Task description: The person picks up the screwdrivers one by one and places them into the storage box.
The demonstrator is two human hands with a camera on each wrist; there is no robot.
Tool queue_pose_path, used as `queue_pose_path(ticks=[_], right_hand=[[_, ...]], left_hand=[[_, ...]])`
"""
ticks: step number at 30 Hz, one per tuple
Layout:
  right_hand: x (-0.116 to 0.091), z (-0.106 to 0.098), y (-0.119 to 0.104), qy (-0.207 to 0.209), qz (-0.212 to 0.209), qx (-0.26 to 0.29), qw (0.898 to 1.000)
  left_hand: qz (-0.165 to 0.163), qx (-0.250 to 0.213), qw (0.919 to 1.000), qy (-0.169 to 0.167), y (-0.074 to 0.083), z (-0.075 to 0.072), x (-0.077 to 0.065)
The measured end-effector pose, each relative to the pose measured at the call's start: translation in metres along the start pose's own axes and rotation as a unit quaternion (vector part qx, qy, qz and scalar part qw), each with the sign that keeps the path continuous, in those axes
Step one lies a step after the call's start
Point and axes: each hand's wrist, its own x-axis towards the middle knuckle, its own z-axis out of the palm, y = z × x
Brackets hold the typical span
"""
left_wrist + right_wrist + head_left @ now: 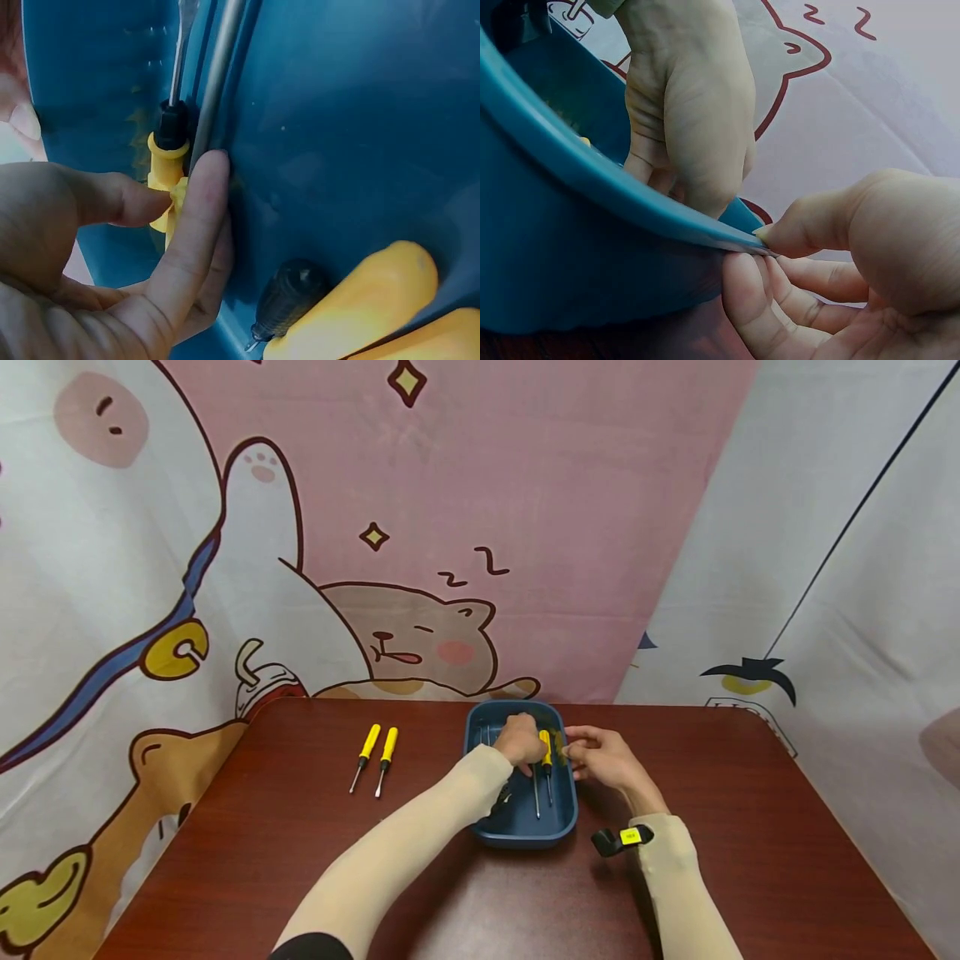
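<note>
A blue plastic tray (517, 828) stands on the table. Reaching inside it, my left hand (519, 742) pinches a screwdriver (217, 82) by its yellow handle, between thumb and fingers; most of that handle is hidden. A second yellow-handled screwdriver (166, 161) lies right beside it, along the tray's side wall. More yellow handles (360, 300) show in the lower right of the left wrist view, one with a black collar. At the tray's right side my right hand (607, 762) grips the rim (667, 214), thumb on top and fingers against the outside.
Two yellow-handled screwdrivers, the left one (367, 743) and the right one (388, 746), lie side by side on the brown table (315, 860), left of the tray. A cartoon-printed cloth (585, 527) hangs behind the table's far edge.
</note>
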Motion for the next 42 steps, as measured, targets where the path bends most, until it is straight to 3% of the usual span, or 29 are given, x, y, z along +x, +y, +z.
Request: queue_pose_path(ticks=[14, 17, 20, 23, 24, 27, 30, 35, 42], right_hand=[[0.0, 0.001, 0.001, -0.002, -0.005, 0.005, 1.0], [0.0, 0.001, 0.001, -0.003, -0.003, 0.008, 1.0], [0.0, 0.001, 0.0, -0.004, -0.005, 0.01, 1.0], [0.0, 0.001, 0.0, -0.009, -0.01, 0.011, 1.0], [0.0, 0.001, 0.0, -0.01, -0.012, 0.011, 1.0], [0.0, 0.0, 0.001, -0.013, -0.015, 0.011, 1.0], [0.0, 0.0, 0.001, -0.011, -0.014, 0.01, 1.0], [0.001, -0.001, 0.002, -0.011, -0.01, 0.008, 1.0], [0.0, -0.001, 0.001, -0.017, -0.013, 0.016, 1.0]], left_hand=[[0.009, -0.004, 0.9999, 0.007, -0.001, -0.005, -0.005], [0.01, -0.008, 0.9999, 0.001, -0.002, -0.007, -0.001], [0.03, 0.02, 0.9992, 0.017, -0.012, 0.003, 0.018], [0.04, 0.038, 0.9982, 0.023, -0.012, 0.002, 0.019], [0.045, 0.046, 0.9976, 0.028, -0.011, 0.002, 0.017], [0.047, 0.055, 0.9971, 0.022, 0.002, -0.011, -0.007], [0.063, 0.096, 0.9925, 0.042, 0.006, -0.014, -0.016], [0.09, 0.141, 0.9844, 0.056, 0.008, -0.018, -0.026], [0.128, 0.175, 0.9754, 0.037, 0.008, -0.026, -0.035]])
